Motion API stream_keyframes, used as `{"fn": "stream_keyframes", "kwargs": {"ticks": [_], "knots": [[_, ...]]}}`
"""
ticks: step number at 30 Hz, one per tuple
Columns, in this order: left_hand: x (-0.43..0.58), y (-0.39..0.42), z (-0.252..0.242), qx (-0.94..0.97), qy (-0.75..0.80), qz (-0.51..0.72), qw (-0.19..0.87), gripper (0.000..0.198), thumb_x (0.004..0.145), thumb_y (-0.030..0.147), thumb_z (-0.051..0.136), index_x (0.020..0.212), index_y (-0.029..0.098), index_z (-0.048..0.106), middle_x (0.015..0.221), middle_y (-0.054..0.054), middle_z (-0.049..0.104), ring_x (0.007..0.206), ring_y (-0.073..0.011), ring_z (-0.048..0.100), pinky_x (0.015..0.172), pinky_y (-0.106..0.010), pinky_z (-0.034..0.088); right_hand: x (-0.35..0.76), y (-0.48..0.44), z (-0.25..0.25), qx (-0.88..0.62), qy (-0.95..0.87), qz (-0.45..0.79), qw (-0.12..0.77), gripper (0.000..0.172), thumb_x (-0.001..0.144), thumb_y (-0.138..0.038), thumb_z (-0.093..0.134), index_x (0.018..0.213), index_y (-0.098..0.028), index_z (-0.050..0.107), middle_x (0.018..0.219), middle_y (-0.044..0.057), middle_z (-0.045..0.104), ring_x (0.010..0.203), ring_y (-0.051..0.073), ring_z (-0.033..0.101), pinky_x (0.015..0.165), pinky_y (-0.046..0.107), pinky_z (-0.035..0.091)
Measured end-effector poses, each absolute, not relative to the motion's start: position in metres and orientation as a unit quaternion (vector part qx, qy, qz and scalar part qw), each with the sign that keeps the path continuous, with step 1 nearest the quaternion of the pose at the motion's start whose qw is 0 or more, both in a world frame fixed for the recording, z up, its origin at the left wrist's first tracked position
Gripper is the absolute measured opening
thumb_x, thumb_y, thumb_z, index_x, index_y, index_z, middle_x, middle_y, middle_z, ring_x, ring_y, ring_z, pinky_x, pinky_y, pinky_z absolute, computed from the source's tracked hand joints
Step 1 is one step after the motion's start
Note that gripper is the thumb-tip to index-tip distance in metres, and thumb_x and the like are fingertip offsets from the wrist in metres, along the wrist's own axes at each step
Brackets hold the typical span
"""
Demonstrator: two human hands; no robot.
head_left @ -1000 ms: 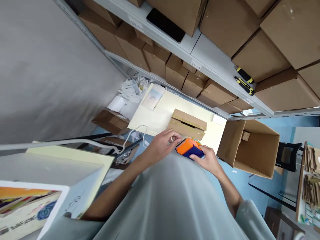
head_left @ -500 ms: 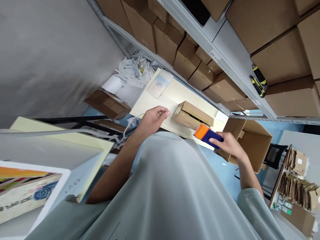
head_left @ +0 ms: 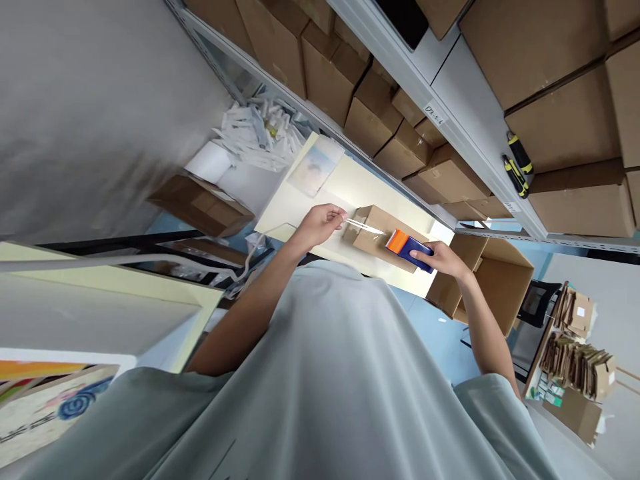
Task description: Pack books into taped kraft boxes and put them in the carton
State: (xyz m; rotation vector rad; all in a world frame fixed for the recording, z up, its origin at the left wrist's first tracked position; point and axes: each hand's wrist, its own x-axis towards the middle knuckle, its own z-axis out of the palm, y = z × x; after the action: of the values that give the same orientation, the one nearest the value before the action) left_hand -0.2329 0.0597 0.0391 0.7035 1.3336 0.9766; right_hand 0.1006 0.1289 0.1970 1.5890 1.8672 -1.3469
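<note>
Reaching out over the small box (head_left: 376, 239), left hand (head_left: 319, 225) pinches the tape end (head_left: 350, 221); right hand (head_left: 444, 259) clasps the dispenser (head_left: 407, 245).

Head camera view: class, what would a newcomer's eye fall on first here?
The bright orange and blue tape dispenser in the right hand stands out, held over a small cardboard box on the pale table. The left hand pinches a clear tape strip stretched from it. Behind, shelves are packed with brown cartons.

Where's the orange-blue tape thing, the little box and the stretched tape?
tape dispenser (head_left: 414, 250): head view, blue body.
small cardboard box (head_left: 371, 243): head view, near side.
tape strip (head_left: 364, 226): head view, its middle.
</note>
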Motion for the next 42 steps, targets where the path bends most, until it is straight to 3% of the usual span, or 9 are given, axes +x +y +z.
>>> {"fn": "stream_keyframes", "kwargs": {"ticks": [9, 13, 20, 22, 24, 26, 28, 36, 42], "knots": [[-0.212, 0.074, -0.028, 0.274, 0.593, 0.403, 0.642, 0.04, 0.076, 0.052, 0.086, 0.088, 0.015, 0.076, 0.085, -0.008, 0.079, 0.082, -0.0214, 0.073, 0.085, -0.038, 0.065, 0.093, 0.13, 0.187, 0.568, 0.657, -0.463, 0.178, 0.075, 0.081, -0.095, 0.061, 0.074, -0.02, 0.063, 0.064, -0.001, 0.058, 0.062, 0.015, 0.052, 0.06, 0.027, 0.041], [-0.181, 0.074, -0.042, 0.29, 0.586, 0.434, 0.62, 0.046, 0.08, 0.06, 0.084, 0.09, 0.016, 0.075, 0.095, -0.012, 0.081, 0.096, -0.025, 0.076, 0.094, -0.039, 0.063, 0.091, 0.131, 0.188, 0.57, 0.665, -0.45, 0.177, 0.076, 0.082, -0.096, 0.059, 0.076, -0.02, 0.064, 0.064, -0.001, 0.057, 0.062, 0.015, 0.051, 0.06, 0.027, 0.04], [-0.17, 0.047, -0.029, 0.359, 0.681, 0.423, 0.478, 0.065, 0.098, 0.059, 0.07, 0.147, 0.016, 0.063, 0.146, -0.022, 0.065, 0.118, -0.0278, 0.075, 0.098, -0.043, 0.065, 0.094, 0.129, 0.186, 0.565, 0.674, -0.45, 0.155, 0.076, 0.083, -0.097, 0.056, 0.074, -0.022, 0.06, 0.063, -0.001, 0.057, 0.062, 0.016, 0.051, 0.06, 0.028, 0.038], [-0.172, 0.04, -0.013, 0.471, 0.633, 0.411, 0.457, 0.077, 0.1, 0.061, 0.069, 0.161, 0.019, 0.052, 0.163, -0.021, 0.054, 0.146, -0.0328, 0.061, 0.116, -0.048, 0.057, 0.095, 0.128, 0.184, 0.564, 0.678, -0.446, 0.155, 0.076, 0.083, -0.097, 0.055, 0.073, -0.022, 0.06, 0.063, 0.0, 0.058, 0.062, 0.016, 0.052, 0.06, 0.029, 0.038], [-0.169, 0.038, 0.004, 0.59, 0.577, 0.367, 0.428, 0.113, 0.088, 0.065, 0.083, 0.176, 0.022, 0.028, 0.181, -0.022, 0.029, 0.168, -0.0386, 0.032, 0.132, -0.054, 0.04, 0.097, 0.127, 0.182, 0.559, 0.682, -0.444, 0.156, 0.075, 0.084, -0.096, 0.055, 0.074, -0.022, 0.061, 0.063, 0.0, 0.059, 0.061, 0.017, 0.053, 0.061, 0.029, 0.038], [-0.162, 0.043, 0.017, 0.689, 0.534, 0.301, 0.387, 0.148, 0.072, 0.064, 0.097, 0.18, 0.02, 0.006, 0.187, -0.023, 0.005, 0.174, -0.0442, 0.005, 0.138, -0.061, 0.022, 0.098, 0.127, 0.18, 0.554, 0.687, -0.444, 0.158, 0.075, 0.085, -0.096, 0.054, 0.073, -0.022, 0.06, 0.063, 0.0, 0.06, 0.061, 0.017, 0.053, 0.061, 0.03, 0.038], [-0.154, 0.05, 0.025, 0.754, 0.507, 0.236, 0.344, 0.16, 0.065, 0.057, 0.102, 0.18, 0.017, -0.002, 0.186, -0.025, -0.003, 0.172, -0.0471, -0.008, 0.138, -0.068, 0.01, 0.099, 0.128, 0.177, 0.548, 0.694, -0.439, 0.161, 0.075, 0.085, -0.096, 0.053, 0.07, -0.023, 0.058, 0.062, 0.001, 0.059, 0.061, 0.017, 0.053, 0.062, 0.03, 0.038], [-0.148, 0.063, 0.036, 0.804, 0.526, 0.095, 0.262, 0.128, 0.082, 0.037, 0.084, 0.178, 0.004, 0.007, 0.185, -0.027, 0.005, 0.172, -0.0429, -0.011, 0.139, -0.065, 0.003, 0.098, 0.137, 0.166, 0.526, 0.715, -0.419, 0.193, 0.074, 0.086, -0.094, 0.059, 0.07, -0.021, 0.066, 0.067, 0.005, 0.066, 0.067, 0.02, 0.061, 0.063, 0.031, 0.037], [-0.145, 0.064, 0.04, 0.796, 0.535, 0.067, 0.273, 0.124, 0.084, 0.043, 0.082, 0.177, 0.002, 0.012, 0.184, -0.03, 0.008, 0.173, -0.046, -0.005, 0.137, -0.069, 0.008, 0.114, 0.146, 0.174, 0.516, 0.708, -0.434, 0.211, 0.067, 0.087, -0.085, 0.07, 0.075, -0.02, 0.075, 0.069, 0.009, 0.073, 0.073, 0.024, 0.07, 0.067, 0.031, 0.044]]}}
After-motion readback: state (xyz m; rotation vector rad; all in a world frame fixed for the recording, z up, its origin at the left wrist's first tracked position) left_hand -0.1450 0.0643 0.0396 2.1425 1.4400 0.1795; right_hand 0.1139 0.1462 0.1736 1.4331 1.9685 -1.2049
